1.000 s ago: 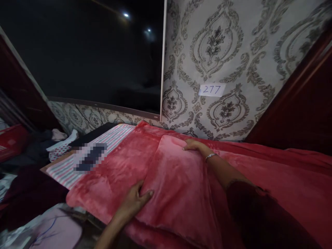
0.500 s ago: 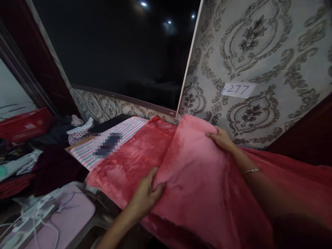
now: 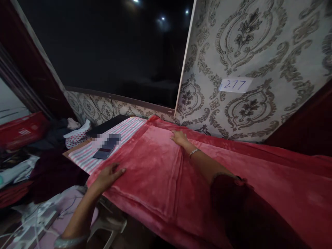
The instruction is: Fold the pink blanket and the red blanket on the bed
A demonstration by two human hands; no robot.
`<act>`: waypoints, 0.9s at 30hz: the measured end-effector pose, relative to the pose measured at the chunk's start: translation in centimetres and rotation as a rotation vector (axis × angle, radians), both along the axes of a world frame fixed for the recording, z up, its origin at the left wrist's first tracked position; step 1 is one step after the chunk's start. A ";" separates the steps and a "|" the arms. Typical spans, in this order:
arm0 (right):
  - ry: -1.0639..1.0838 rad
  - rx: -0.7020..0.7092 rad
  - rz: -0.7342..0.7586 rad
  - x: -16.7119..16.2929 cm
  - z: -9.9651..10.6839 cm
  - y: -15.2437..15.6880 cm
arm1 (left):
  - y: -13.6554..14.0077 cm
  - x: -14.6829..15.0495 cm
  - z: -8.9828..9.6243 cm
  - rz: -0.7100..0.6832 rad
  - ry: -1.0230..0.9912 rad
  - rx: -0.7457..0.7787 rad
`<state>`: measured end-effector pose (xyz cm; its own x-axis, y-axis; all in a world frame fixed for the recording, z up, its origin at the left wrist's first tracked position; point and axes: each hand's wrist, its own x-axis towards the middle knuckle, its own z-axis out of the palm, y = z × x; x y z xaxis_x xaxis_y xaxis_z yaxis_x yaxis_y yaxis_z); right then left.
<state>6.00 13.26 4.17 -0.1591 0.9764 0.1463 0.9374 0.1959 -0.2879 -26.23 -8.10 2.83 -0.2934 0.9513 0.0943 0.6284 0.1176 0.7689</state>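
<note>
Patterned wall [image 3: 241,65] with a dark television screen [image 3: 111,52]; both stand behind the work and bound it on the far side, leaving little room there. A red plush blanket [image 3: 249,180] spreads along the wall's foot, its long axis running from the striped end at left to beyond the right border. Its folded panel [image 3: 147,169] lies between the two hands, longer from wall side to near side than across; the creased right edge runs below the right hand toward the near edge. A striped cloth [image 3: 85,157] shows past the blanket's left end, so the surface continues on that side. The near edge drops away above a white plastic piece of furniture [image 3: 111,230], where the room is lower and darker.

The left hand [image 3: 106,178], nearer the striped cloth, rests at the panel's near left corner, thumb and fingers spread, apparently pinching nothing. The right hand [image 3: 179,138], nearer the wall, touches the panel's far edge with bent fingers; whether it grips fabric cannot be told. A dark phone-like object [image 3: 103,154], partly pixelated, lies on the striped cloth, beside the blanket's edge.
</note>
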 end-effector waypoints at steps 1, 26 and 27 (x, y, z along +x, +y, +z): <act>-0.001 -0.007 -0.002 0.3 -1.1 -0.1 | 0.0 -0.5 -0.7 -0.004 0.036 -0.037; -0.043 -0.060 0.254 7.3 -5.4 -9.2 | -6.4 19.8 -4.7 -0.608 0.830 0.132; -0.051 -0.073 0.258 7.6 -5.3 -10.1 | -6.3 19.8 -4.6 -0.607 0.833 0.127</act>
<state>13.65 3.20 -1.10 -0.4091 0.9103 0.0629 0.8729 0.4105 -0.2638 -6.39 -14.38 -1.78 0.4355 0.8863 0.1572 0.8930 -0.4474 0.0482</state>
